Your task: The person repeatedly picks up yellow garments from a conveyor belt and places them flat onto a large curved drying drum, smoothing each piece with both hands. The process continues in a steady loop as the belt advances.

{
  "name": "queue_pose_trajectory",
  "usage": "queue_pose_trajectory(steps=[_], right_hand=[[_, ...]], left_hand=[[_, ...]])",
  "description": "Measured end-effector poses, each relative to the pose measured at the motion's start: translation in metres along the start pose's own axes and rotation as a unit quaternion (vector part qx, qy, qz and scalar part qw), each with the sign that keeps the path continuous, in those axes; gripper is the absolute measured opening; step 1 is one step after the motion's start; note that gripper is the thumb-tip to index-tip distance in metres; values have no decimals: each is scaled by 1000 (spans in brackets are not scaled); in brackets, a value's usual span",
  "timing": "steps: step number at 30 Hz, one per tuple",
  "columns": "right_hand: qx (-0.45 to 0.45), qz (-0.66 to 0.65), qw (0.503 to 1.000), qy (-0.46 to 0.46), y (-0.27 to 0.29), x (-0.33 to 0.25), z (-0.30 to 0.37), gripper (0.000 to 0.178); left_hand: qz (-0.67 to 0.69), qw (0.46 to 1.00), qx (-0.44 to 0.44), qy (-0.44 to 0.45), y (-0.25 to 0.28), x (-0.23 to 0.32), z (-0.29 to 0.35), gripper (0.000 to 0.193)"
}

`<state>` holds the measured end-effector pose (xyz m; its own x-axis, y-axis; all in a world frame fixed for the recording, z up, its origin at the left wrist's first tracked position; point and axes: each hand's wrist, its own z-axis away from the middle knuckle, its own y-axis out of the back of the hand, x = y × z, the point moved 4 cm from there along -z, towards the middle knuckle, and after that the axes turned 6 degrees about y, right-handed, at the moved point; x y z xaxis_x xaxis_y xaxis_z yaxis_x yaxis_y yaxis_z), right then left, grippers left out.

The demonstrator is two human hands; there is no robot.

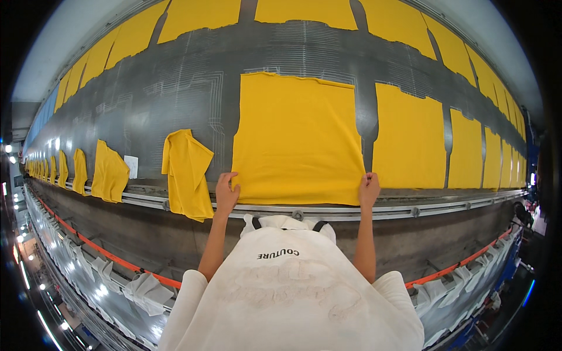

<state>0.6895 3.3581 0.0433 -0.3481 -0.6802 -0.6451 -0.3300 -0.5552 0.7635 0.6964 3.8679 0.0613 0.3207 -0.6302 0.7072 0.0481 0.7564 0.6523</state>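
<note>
A yellow fabric panel (297, 140) lies flat on the long dark table right in front of me, its near edge by the metal rail. At its near left side, my left hand (226, 194) has its fingers closed on the edge of the cloth. My right hand (368, 189) pinches the same panel at its near right corner. To the left, a crumpled yellow fabric piece (186, 169) drapes over the table's near edge. Another flat yellow panel (411, 140) rests just right of the one I hold.
The dark table (281, 50) bears faint pale outlines and more yellow panels (307, 13) along its far side. A metal rail (386, 212) runs along the near edge. Several yellow pieces (109, 172) hang at the left, beside a white paper (132, 166). Orange rails (140, 270) run behind me.
</note>
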Motion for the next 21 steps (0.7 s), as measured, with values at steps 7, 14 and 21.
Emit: queue_pose_trajectory(steps=[7, 14, 21], right_hand=[[-16, 20, 1000, 0, -8, 8, -5, 14], [-37, -26, 998, -52, -6, 2, -19, 16], [-20, -34, 997, -60, -5, -3, -11, 21]], left_hand=[[-34, 998, 42, -33, -6, 11, 10, 43], [-32, 996, 71, -30, 8, 17, 18, 46], [-36, 999, 34, -4, 4, 5, 9, 45]])
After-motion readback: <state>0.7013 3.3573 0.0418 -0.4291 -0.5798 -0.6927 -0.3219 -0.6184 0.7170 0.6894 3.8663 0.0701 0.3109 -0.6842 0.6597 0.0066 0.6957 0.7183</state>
